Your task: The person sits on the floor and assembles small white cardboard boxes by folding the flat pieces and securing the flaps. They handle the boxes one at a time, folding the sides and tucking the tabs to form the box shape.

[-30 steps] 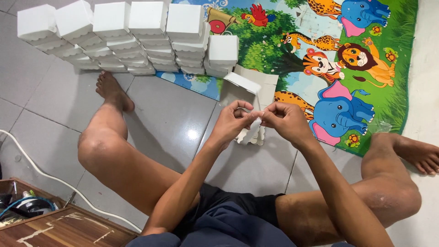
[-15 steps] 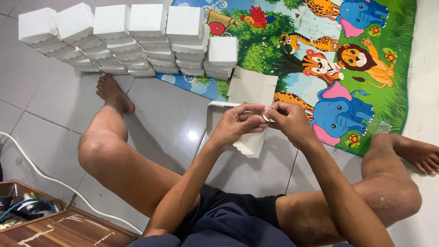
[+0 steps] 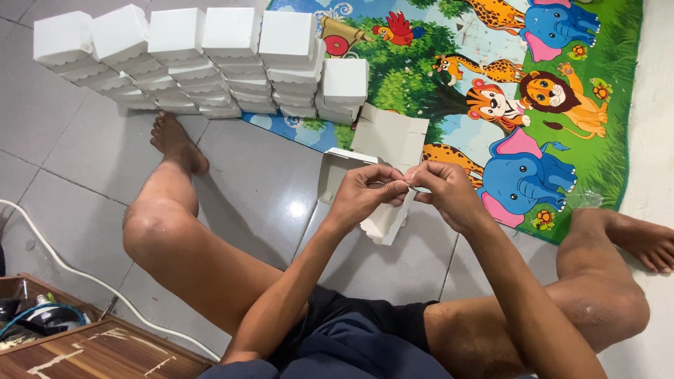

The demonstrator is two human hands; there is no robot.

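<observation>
I sit on a tiled floor with my legs spread. Between them I hold a white cardboard box (image 3: 379, 151), partly unfolded, its lid flap open toward the mat. My left hand (image 3: 365, 193) pinches the box's near edge from the left. My right hand (image 3: 449, 193) pinches the same edge from the right, fingertips of both hands almost touching. The box's lower flaps hang below my hands.
Stacks of finished white boxes (image 3: 203, 60) stand in a row at the far left. A colourful animal play mat (image 3: 505, 77) covers the floor on the far right. A white cable (image 3: 77, 270) crosses the tiles and a wooden surface (image 3: 91, 354) sits at the near left.
The box has opened out from a folded flat piece into a wider shape with its lid flap up. My hands stay together at its near edge.
</observation>
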